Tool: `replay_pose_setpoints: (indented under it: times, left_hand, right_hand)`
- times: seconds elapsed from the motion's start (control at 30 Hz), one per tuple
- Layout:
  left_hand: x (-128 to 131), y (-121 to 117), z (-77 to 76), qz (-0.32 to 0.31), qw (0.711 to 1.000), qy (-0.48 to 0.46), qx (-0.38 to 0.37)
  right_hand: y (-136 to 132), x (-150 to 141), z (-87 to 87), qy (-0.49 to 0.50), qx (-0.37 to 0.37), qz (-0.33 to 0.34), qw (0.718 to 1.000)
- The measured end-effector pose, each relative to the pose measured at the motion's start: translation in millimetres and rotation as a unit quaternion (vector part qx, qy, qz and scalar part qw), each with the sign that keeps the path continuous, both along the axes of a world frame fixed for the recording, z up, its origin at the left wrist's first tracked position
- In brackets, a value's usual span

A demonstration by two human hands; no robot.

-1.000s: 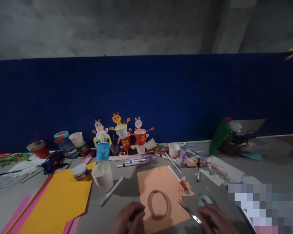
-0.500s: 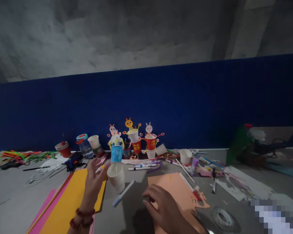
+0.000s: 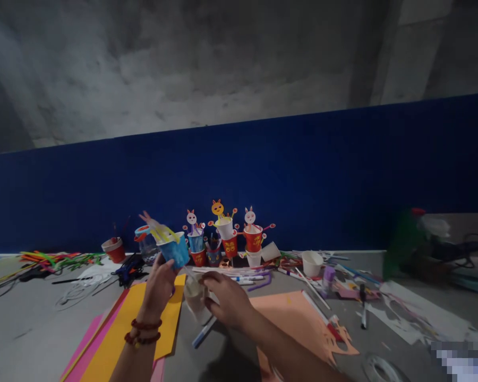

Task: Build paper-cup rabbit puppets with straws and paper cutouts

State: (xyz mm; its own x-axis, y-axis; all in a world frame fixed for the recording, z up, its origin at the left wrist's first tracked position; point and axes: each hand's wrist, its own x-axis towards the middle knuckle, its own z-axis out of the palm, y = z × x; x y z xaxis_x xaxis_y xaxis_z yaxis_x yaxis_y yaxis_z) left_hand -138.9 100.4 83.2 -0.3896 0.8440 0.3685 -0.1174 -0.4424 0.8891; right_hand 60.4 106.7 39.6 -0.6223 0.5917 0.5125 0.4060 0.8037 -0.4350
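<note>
My left hand (image 3: 158, 289) is closed around a blue-painted paper cup (image 3: 177, 251), which tilts to the left. Yellow pipe cleaners (image 3: 161, 231) and a paper cutout stick out of its top. A thin clear straw (image 3: 189, 272) runs from the cup's base toward a white paper cup (image 3: 195, 301) standing on the table. At that white cup's right rim is my right hand (image 3: 230, 301), its fingers bent and pinching; the fingertips are partly hidden. A capped marker (image 3: 203, 333) lies beside the white cup's foot.
Animal-faced cup figures (image 3: 230, 245) stand along the blue partition (image 3: 302, 180). Orange paper (image 3: 287, 318) lies to the right, yellow paper (image 3: 123, 318) to the left. A tape roll (image 3: 378, 369), purple glue stick (image 3: 328, 280), pipe cleaners (image 3: 59, 261) and paper scraps surround the work area.
My left hand has closed on the blue cup and tipped it leftward, up from the white cup. My right hand has moved left and forward to the white cup's rim. The view has shifted slightly.
</note>
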Motion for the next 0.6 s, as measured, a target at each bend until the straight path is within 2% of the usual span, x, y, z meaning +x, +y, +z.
replay_pose_setpoints:
  times: [0.13, 0.37, 0.6]
  left_hand:
    - [-9.6, -6.6, 1.9, -0.039, 0.995, -0.083, 0.030]
    - [-13.5, 6.4, 0.3, -0.048, 0.984, -0.151, 0.076]
    - [-18.1, 1.2, 2.2, -0.067, 0.976, -0.191, 0.078]
  right_hand:
    - [11.7, -17.7, 10.7, -0.092, 0.042, 0.039, 0.994]
    - [14.3, -20.8, 25.1, -0.202, 0.084, 0.036, 0.975]
    - [16.0, -17.6, 36.7, -0.210, 0.104, 0.017, 0.972]
